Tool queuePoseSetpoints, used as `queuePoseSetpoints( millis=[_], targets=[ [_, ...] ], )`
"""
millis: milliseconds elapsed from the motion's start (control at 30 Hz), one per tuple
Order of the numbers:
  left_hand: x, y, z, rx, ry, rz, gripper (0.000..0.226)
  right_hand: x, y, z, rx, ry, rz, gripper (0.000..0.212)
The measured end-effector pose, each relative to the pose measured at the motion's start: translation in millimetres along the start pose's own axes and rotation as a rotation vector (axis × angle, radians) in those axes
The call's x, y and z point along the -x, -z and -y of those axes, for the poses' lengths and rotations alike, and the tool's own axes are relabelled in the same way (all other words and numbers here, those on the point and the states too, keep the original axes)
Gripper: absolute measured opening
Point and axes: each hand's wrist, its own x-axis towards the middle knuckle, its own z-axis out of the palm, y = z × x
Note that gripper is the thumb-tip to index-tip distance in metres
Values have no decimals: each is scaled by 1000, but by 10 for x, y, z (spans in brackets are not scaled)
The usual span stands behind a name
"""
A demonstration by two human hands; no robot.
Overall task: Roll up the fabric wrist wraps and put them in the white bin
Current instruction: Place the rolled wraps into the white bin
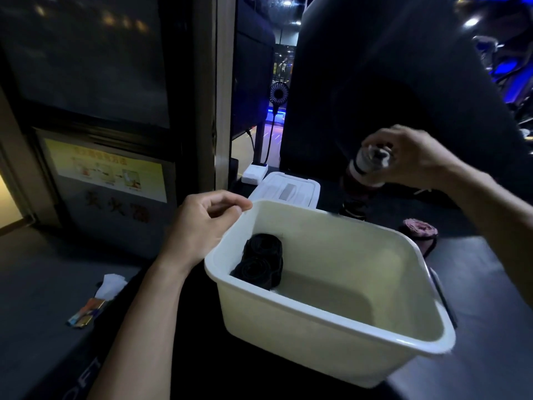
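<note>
A white bin (340, 342) sits in the middle of a dark surface. Two rolled black wraps (261, 261) lie in its left far corner. My left hand (202, 223) hovers at the bin's far-left rim, fingers loosely curled and holding nothing. My right hand (409, 157) is raised behind the bin, pinching the end of a dark maroon wrap (360, 180) that hangs unrolled down toward the surface. A rolled pink wrap (418, 230) rests on the surface just past the bin's right far corner.
A white lid (285, 190) lies behind the bin, with a small white box (253, 173) and a black fan (279, 93) beyond it. A tissue packet (95, 301) lies on the floor at left. A large dark padded shape (389, 82) rises behind.
</note>
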Motion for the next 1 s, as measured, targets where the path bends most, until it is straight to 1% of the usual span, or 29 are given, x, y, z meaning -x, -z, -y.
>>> queuePoseSetpoints(
  millis=[33, 67, 133, 167, 233, 300, 367, 433, 500, 600, 667, 700, 767, 800, 867, 900, 933, 967, 1000],
  targets=[
    [4, -2, -5, 0, -1, 0, 22, 33, 104, 147, -87, 58, -15, 62],
    [5, -3, -9, 0, -2, -1, 22, 78, 204, 318, -195, 109, 13, 59],
    [10, 1, -12, -1, -7, -5, 22, 196, 343, 693, -367, 222, 156, 57],
    [13, 2, -14, -4, -10, -5, 23, 257, 358, 869, -375, 283, 233, 57],
    [17, 3, -12, -8, -12, -3, 23, 340, 243, 1127, -231, 367, 365, 58],
    [12, 1, -3, -1, -12, -2, 23, 393, 10, 1267, -15, 427, 445, 60],
    [11, 1, 7, 4, -8, -2, 23, 440, -245, 1319, 147, 479, 530, 63],
    [16, 2, 17, 4, -6, -3, 23, 487, -427, 1325, 225, 491, 601, 68],
    [18, 0, 24, 8, -6, -3, 23, 524, -535, 1313, 256, 471, 632, 73],
    [10, -13, 19, 14, 1, -2, 23, 596, -651, 1275, 266, 488, 600, 77],
    [10, -16, 22, 15, 4, -4, 23, 622, -674, 1226, 242, 490, 592, 75],
    [17, -16, 22, 15, 7, -6, 23, 627, -652, 1189, 186, 470, 610, 71],
    [21, -14, 26, 9, 7, -13, 24, 599, -527, 1076, 5, 402, 581, 52],
    [20, -16, 27, 4, 6, -16, 24, 564, -454, 978, -106, 355, 515, 39],
    [16, -37, 18, -6, -2, -22, 25, 472, -328, 698, -295, 235, 287, 13],
    [14, -57, 13, -17, -7, -29, 25, 431, -290, 520, -313, 164, 165, 4],
    [13, -88, 8, -29, -12, -36, 25, 395, -294, 299, -262, 92, 64, 4],
    [16, -126, 1, -35, -16, -41, 24, 371, -335, 55, -128, 20, 30, 4],
    [19, -167, -7, -34, -19, -44, 24, 368, -403, -184, 23, -57, 68, 6]
  ],
)
